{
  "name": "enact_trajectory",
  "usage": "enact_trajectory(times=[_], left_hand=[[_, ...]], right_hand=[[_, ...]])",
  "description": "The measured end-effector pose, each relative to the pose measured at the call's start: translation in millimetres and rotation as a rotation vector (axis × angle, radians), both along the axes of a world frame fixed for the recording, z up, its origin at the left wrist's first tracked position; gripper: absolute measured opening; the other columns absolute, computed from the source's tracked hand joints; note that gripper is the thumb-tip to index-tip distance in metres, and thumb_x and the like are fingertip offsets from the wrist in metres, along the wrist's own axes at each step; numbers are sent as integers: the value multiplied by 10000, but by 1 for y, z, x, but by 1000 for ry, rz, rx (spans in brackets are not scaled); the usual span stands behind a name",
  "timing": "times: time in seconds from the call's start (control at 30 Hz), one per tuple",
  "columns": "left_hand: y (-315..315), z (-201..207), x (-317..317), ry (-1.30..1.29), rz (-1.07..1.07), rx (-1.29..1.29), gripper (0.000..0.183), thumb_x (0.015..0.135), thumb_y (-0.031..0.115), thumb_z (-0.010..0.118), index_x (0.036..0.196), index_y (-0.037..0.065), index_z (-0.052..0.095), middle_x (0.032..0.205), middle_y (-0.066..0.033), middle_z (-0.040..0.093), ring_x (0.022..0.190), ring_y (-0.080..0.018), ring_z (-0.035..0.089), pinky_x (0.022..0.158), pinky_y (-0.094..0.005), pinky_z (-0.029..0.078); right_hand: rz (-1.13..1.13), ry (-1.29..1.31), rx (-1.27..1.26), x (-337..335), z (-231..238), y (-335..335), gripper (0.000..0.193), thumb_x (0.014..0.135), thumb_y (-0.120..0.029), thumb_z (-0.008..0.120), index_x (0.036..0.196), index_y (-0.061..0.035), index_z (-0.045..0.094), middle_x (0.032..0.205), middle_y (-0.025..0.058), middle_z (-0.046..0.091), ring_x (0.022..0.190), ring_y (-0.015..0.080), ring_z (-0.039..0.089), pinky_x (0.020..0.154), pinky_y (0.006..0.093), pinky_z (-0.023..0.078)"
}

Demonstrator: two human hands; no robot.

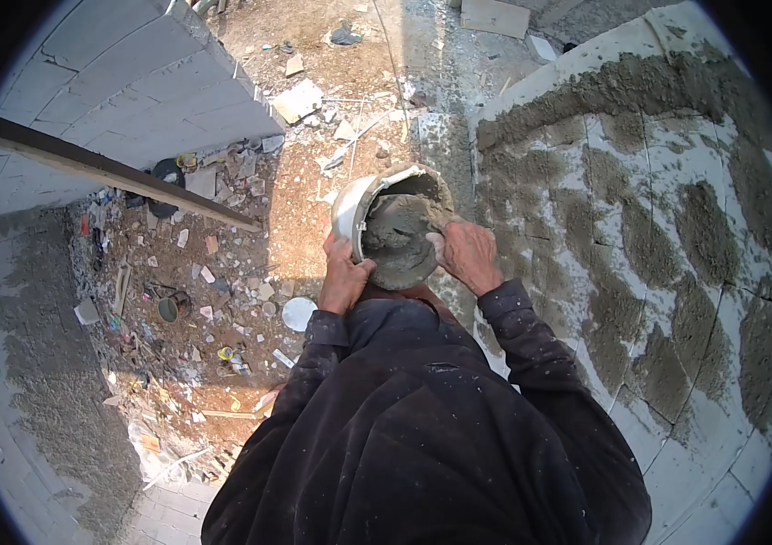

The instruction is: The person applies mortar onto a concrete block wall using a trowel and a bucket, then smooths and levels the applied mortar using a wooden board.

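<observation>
Left fingers (341, 248) grip the bucket (345, 214), I cannot tell what right fingers (441, 248) hold, lettering on litter (225, 354) is illegible.

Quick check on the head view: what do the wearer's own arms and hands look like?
The left sleeve and right sleeve are long, dark and creased, reaching the wrists; pale specks dot the right one. The left hand and right hand are bare, without gloves.
</observation>
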State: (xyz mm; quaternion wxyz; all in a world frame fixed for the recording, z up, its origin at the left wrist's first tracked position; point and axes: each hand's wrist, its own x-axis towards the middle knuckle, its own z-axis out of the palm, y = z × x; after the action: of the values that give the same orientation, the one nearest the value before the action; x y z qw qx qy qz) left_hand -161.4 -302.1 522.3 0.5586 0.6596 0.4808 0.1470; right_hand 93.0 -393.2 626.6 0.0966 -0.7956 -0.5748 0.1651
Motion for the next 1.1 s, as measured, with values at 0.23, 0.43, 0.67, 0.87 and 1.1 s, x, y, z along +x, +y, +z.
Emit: enact_trajectory(times=[0.23,0.43,0.67,0.87,1.1], left_hand=[[11,0,12,-55,13,10,511,794,34,770,1300,-2,711,1353,-156,674,1300,-346,519,1141,-423,439],[8,-21,19,-68,-39,48,478,835,-75,699,1305,13,696,1060,-48,770,906,-197,720,869,-318,582],[18,4,13,-258,236,-469,402,824,-15,744,1222,-34,693,1058,-141,769,938,-249,733,820,-359,606],[11,1,11,-204,112,-210,399,849,-56,720,1245,-9,695,989,-44,732,850,-163,699,762,-303,583],[10,11,9,-61,8,-19,355,763,103,775,1093,-16,728,1192,-190,645,1302,-426,494,1109,-486,447]], right_hand=[[22,-75,-97,55,-35,-66,241,933,-334,767,912,-94,757,821,182,701,883,439,712,789,573,546],[-162,22,-116,16,-67,-66,327,1008,-375,722,1173,-109,816,1037,202,792,998,442,745,857,568,568],[-127,141,30,-10,1,-34,324,970,-366,756,1155,-108,820,916,176,776,891,422,747,805,527,588],[-102,-102,5,4,-42,1,230,959,-288,727,996,-67,779,826,197,732,821,422,734,728,550,552],[207,-61,158,31,32,-27,144,941,-210,680,886,-79,705,777,182,691,778,391,717,686,524,522]])
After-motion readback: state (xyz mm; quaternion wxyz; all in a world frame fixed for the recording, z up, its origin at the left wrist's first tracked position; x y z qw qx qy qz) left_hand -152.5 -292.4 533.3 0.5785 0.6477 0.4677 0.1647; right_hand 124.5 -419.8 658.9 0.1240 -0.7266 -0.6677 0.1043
